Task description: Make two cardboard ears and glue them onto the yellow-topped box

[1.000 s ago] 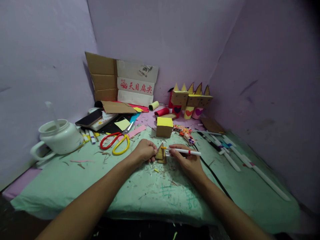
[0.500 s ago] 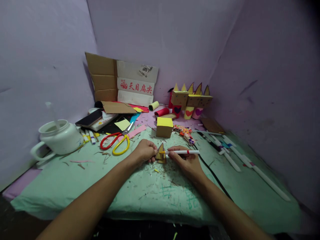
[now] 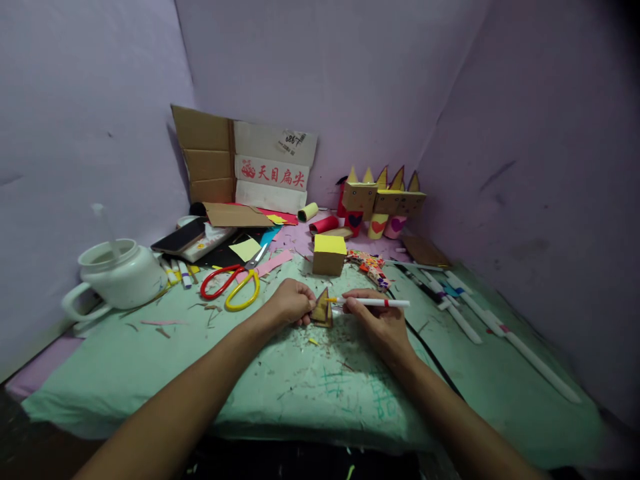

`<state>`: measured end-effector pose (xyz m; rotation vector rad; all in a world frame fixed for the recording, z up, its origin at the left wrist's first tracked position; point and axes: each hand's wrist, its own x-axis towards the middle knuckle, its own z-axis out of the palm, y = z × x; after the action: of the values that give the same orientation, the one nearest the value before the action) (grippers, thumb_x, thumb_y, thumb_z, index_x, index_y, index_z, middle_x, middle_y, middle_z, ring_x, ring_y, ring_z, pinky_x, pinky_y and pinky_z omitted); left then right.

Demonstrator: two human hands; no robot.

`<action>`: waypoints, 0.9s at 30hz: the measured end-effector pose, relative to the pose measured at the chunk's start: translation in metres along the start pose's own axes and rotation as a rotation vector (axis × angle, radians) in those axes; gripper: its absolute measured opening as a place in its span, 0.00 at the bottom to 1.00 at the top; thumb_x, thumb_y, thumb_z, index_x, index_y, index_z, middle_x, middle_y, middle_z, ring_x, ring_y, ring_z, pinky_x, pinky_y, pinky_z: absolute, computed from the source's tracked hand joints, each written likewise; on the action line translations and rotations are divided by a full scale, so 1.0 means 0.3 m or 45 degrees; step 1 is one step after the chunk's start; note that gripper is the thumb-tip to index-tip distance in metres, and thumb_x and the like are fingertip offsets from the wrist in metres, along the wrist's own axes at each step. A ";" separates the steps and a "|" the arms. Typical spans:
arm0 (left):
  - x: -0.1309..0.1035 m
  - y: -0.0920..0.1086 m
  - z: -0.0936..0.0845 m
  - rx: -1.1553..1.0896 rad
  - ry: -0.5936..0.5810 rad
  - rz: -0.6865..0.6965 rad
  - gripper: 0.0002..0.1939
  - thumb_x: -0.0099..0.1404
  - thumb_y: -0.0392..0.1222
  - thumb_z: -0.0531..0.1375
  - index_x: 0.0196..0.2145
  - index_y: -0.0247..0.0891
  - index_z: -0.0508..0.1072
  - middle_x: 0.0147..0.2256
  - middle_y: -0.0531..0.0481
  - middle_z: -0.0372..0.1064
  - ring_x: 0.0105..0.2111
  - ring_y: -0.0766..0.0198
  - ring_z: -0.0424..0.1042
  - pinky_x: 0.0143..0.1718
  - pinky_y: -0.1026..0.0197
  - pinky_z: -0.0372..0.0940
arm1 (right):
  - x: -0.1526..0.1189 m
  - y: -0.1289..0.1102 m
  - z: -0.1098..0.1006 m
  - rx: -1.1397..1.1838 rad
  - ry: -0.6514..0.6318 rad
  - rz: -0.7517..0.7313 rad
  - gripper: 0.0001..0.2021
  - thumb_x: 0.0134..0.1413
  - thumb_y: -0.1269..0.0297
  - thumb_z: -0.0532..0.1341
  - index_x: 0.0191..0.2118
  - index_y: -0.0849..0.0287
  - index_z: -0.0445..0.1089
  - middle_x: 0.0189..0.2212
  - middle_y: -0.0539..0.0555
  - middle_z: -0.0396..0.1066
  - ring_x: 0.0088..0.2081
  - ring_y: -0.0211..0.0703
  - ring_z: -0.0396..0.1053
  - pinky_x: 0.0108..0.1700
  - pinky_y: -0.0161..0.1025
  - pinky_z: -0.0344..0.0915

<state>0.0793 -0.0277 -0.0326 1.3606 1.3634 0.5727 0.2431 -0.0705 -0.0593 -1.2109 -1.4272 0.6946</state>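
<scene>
Between my two hands is a small pointed cardboard piece (image 3: pixel 321 308), coloured yellow-brown with a dark edge. My left hand (image 3: pixel 293 302) pinches it by its left side, fingers closed. In my right hand (image 3: pixel 377 320) is a white marker pen (image 3: pixel 387 303) with a red band, held almost level. Its yellow-orange tip points left, at the face of the cardboard piece; whether it touches I cannot tell. Just beyond my hands stands a small cardboard box (image 3: pixel 329 260) with a yellow top.
Red-and-yellow-handled scissors (image 3: pixel 242 285) lie to the left, near a white teapot-like jug (image 3: pixel 123 277). A patterned glue gun (image 3: pixel 370 265) with a black cord is at right, beside several markers (image 3: pixel 493 321). Cardboard figures (image 3: pixel 377 203) stand at the back. Scraps litter the green cloth (image 3: pixel 200 387).
My right hand and the marker have shifted slightly to the right, drawing the tip from the middle of the cardboard piece to its right side. My left hand has barely moved.
</scene>
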 end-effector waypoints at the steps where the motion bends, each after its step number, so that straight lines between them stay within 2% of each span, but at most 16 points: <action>1: -0.001 0.001 0.000 0.001 -0.001 -0.001 0.10 0.52 0.25 0.52 0.18 0.34 0.64 0.07 0.56 0.56 0.09 0.72 0.57 0.13 0.70 0.50 | 0.000 0.000 -0.001 -0.017 -0.023 -0.008 0.09 0.47 0.60 0.61 0.30 0.60 0.74 0.25 0.54 0.74 0.29 0.44 0.70 0.32 0.39 0.66; 3: -0.003 0.002 0.000 0.003 0.002 0.000 0.10 0.51 0.25 0.53 0.18 0.34 0.64 0.07 0.56 0.56 0.09 0.72 0.57 0.12 0.70 0.50 | 0.002 0.004 -0.001 -0.036 -0.030 -0.021 0.09 0.47 0.60 0.61 0.30 0.60 0.74 0.26 0.54 0.74 0.29 0.45 0.71 0.33 0.39 0.66; 7: -0.004 0.002 0.001 -0.002 0.013 0.001 0.10 0.50 0.24 0.53 0.17 0.34 0.64 0.08 0.57 0.56 0.10 0.72 0.58 0.13 0.71 0.50 | 0.007 0.014 0.000 0.051 0.083 0.023 0.11 0.48 0.58 0.61 0.34 0.61 0.73 0.27 0.55 0.74 0.29 0.44 0.71 0.33 0.40 0.67; 9: -0.002 0.001 0.001 -0.009 0.013 -0.007 0.10 0.51 0.24 0.52 0.18 0.34 0.64 0.07 0.57 0.56 0.09 0.72 0.57 0.12 0.71 0.50 | 0.006 0.015 0.001 0.092 0.089 0.032 0.12 0.48 0.58 0.61 0.34 0.61 0.73 0.26 0.55 0.74 0.28 0.44 0.71 0.32 0.40 0.67; 17: 0.001 0.001 -0.001 -0.040 0.017 -0.028 0.10 0.53 0.25 0.52 0.18 0.34 0.64 0.08 0.56 0.57 0.09 0.72 0.57 0.12 0.70 0.51 | 0.002 0.012 0.002 -0.028 -0.118 -0.135 0.09 0.49 0.61 0.61 0.33 0.59 0.75 0.30 0.56 0.76 0.31 0.45 0.72 0.34 0.39 0.67; 27: 0.004 0.000 -0.003 -0.059 0.043 -0.059 0.09 0.53 0.26 0.52 0.18 0.34 0.64 0.08 0.55 0.59 0.08 0.72 0.56 0.12 0.70 0.50 | -0.007 0.000 0.004 -0.050 -0.269 -0.070 0.10 0.46 0.60 0.61 0.29 0.62 0.74 0.24 0.56 0.75 0.25 0.42 0.69 0.27 0.36 0.65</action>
<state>0.0787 -0.0264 -0.0327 1.2837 1.3969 0.5951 0.2417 -0.0723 -0.0604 -1.1499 -1.6495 0.7776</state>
